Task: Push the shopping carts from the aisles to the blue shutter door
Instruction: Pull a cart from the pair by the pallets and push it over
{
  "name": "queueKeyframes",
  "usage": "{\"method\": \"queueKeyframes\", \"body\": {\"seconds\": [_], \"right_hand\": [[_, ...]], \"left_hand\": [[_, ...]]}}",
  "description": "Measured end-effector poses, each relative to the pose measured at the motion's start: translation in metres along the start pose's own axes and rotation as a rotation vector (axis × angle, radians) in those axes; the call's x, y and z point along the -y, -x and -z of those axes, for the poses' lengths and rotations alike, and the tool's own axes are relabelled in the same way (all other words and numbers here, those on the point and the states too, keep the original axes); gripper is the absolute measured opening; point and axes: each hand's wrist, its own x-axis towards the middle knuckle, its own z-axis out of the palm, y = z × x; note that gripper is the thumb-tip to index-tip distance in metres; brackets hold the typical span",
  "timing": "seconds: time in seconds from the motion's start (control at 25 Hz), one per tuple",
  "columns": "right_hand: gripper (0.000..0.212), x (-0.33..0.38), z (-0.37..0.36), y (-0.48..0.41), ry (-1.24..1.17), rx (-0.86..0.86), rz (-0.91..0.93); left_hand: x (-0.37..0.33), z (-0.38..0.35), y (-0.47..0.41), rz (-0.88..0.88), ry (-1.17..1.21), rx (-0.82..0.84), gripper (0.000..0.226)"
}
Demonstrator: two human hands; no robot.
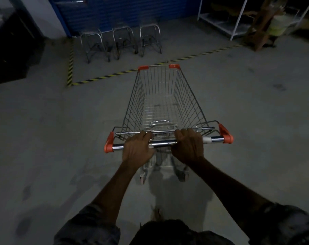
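Wire mesh forms the tapering basket of the shopping cart [165,101] at frame centre, with orange plastic corner caps and a chrome tube handle [162,144]. Left hand [137,149] and right hand [189,147] each have fingers clenched around that handle. Bare grey concrete floor [44,129] lies open ahead up to striped yellow-black tape [114,75]; beyond it, three metal frames [121,41] stand against the ribbed blue shutter door [125,13] at upper centre.

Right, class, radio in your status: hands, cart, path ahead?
Both hands, left and right, in a closed grip on the handle bar. Shopping cart empty. Three parked frames before blue shutter door.
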Motion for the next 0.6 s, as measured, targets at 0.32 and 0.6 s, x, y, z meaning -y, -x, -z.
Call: {"method": "queueKeyframes", "body": {"seconds": [0.32,0.6], "right_hand": [[0.075,-0.061,-0.021,-0.173,0.001,0.447,-0.01],[0.063,-0.125,-0.069,-0.289,-0.036,0.39,-0.012]], "left_hand": [[0.044,-0.017,-0.194,0.089,0.306,0.679,0.092],[0.051,-0.085,-0.324,0.075,0.173,0.512,0.085]]}}
